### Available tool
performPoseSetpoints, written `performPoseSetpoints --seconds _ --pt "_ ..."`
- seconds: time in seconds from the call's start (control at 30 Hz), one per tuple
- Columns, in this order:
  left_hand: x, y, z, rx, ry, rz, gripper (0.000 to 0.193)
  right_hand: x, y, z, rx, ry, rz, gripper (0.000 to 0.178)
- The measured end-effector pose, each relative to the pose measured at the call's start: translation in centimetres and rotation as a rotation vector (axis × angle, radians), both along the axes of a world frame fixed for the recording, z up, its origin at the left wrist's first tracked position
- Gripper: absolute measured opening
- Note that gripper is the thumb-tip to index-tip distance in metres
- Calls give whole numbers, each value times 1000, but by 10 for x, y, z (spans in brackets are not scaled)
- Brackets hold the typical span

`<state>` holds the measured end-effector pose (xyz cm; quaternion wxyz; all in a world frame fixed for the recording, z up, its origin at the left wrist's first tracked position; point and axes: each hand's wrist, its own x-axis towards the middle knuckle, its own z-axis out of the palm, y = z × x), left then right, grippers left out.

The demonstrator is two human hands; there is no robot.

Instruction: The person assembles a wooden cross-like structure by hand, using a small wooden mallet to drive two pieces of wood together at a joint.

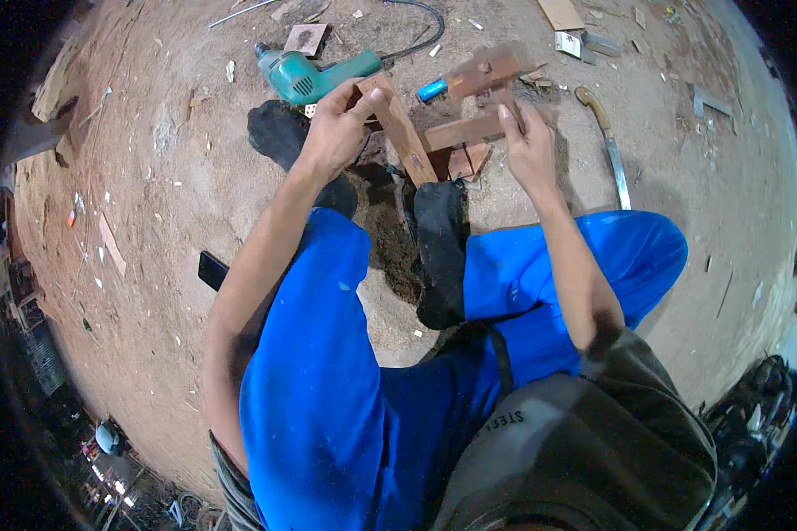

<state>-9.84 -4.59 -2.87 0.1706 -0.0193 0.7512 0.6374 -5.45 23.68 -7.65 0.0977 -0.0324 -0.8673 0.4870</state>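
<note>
My left hand is closed on the upper end of a flat wooden strip, thumb on top. The strip slants down to my sock-covered foot. From its side a second wooden piece runs right toward my right hand. Between the thumb and fingers of that hand is a short upright wooden piece. Whether these pieces are joined is unclear. Just beyond lies a brown wooden block with a blue cylindrical end. Beneath the pieces sits a small reddish wood offcut.
A green corded power drill lies beyond my left hand. To the right is a long blade with a wooden handle. A dark phone rests by my left forearm. Wood scraps and chips litter the dirt floor.
</note>
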Motion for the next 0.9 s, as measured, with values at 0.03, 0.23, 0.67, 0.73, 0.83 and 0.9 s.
performPoseSetpoints --seconds 0.03,0.23,0.67,0.73,0.83,0.9 --pt "1 3 2 86 -6 4 29 -7 -2 -2 -2 1 -3 30" --pt "-3 -6 -3 93 -62 39 27 -43 -25 -19 -83 24 -9 38" --pt "-3 -15 -20 222 -132 110 30 -30 -38 -35 28 143 -159 37" --pt "-5 -14 -21 235 -143 96 30 -30 -35 -41 -2 156 -137 35" --pt "-10 -12 -27 252 -155 77 31 -31 -34 -50 57 209 -171 35" --pt "-16 -20 -35 252 -147 73 31 -33 -36 -54 -7 142 -131 37"
